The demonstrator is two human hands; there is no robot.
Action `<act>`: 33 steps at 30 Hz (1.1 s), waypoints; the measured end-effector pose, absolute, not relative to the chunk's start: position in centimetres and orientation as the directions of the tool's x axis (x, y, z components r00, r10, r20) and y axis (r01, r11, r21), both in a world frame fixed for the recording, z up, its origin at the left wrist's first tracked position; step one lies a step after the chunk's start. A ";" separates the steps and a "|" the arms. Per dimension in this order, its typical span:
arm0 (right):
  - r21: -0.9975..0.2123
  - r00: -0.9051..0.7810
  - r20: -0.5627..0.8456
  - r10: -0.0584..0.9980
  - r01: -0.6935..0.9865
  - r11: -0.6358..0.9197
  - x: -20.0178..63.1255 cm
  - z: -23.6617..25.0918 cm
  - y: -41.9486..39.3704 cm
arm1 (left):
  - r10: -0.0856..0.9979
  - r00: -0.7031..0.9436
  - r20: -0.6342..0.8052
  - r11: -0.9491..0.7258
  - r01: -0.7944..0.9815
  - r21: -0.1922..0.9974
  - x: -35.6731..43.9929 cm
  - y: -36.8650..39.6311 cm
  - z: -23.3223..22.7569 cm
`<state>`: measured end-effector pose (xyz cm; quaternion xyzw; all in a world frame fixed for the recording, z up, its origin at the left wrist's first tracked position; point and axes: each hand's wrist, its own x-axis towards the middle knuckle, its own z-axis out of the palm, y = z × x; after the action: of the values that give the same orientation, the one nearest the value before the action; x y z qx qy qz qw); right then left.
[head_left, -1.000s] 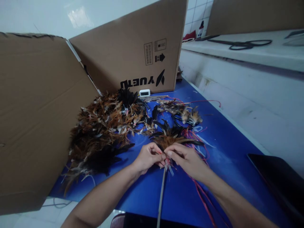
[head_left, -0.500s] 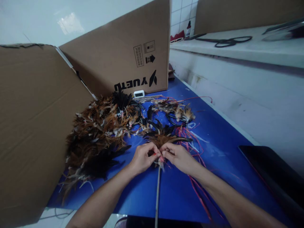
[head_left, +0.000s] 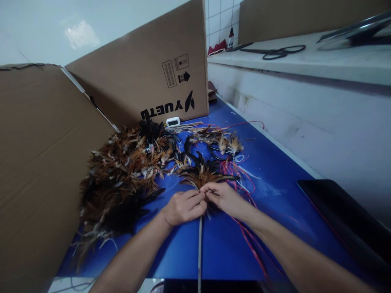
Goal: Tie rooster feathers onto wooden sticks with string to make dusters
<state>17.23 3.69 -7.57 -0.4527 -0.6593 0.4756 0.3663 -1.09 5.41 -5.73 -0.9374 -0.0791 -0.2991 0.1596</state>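
Observation:
A brown and black feather bundle fans out at the far end of a thin stick, which runs down to the table's near edge. My left hand is closed over the bundle's base, its fingers curled and covering where feathers meet stick. Right beside it, my right hand pinches at the same base with thumb and forefinger. Whether a string is between the fingertips is hidden. Loose red strings trail over the blue table, passing under my right forearm.
A large feather pile lies left, against an open cardboard box. Behind are a small white digital display, thin sticks and more feathers. A black flat object sits right; scissors rest on the ledge.
My left hand has turned over, its fingers now covering the feather base and the pink-red binding seen before. My right hand stays pinched there. The whole view has shifted slightly.

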 end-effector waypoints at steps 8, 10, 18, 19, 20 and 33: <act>-0.915 -0.346 0.064 0.936 0.355 0.194 17.5 -6.3 3.2 | -0.016 0.808 0.589 -0.908 0.235 -0.347 -1.0 5.2 -5.6; -0.898 -0.349 0.057 0.936 0.392 0.201 17.5 -6.0 3.1 | -0.011 0.816 0.578 -0.905 0.238 -0.352 -1.1 5.2 -5.6; -0.884 -0.318 0.064 0.946 0.422 0.202 17.4 -6.1 2.9 | 0.031 0.841 0.540 -0.891 0.268 -0.367 -1.3 5.2 -5.5; -0.889 -0.318 0.070 0.945 0.410 0.204 17.4 -6.2 2.9 | 0.037 0.845 0.533 -0.892 0.269 -0.364 -1.3 5.1 -5.6; -0.896 -0.322 0.076 0.944 0.393 0.206 17.4 -6.2 2.9 | 0.039 0.849 0.527 -0.890 0.269 -0.368 -1.4 5.1 -5.6; -0.930 -0.406 0.014 0.914 0.329 0.161 17.7 -6.0 3.0 | -0.039 0.837 0.546 -0.899 0.208 -0.384 -1.7 5.3 -6.3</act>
<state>17.72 2.98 -5.99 -0.4468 -0.6953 0.4688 0.3116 -1.66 5.32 -6.30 -0.9329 -0.0453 -0.2818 0.2196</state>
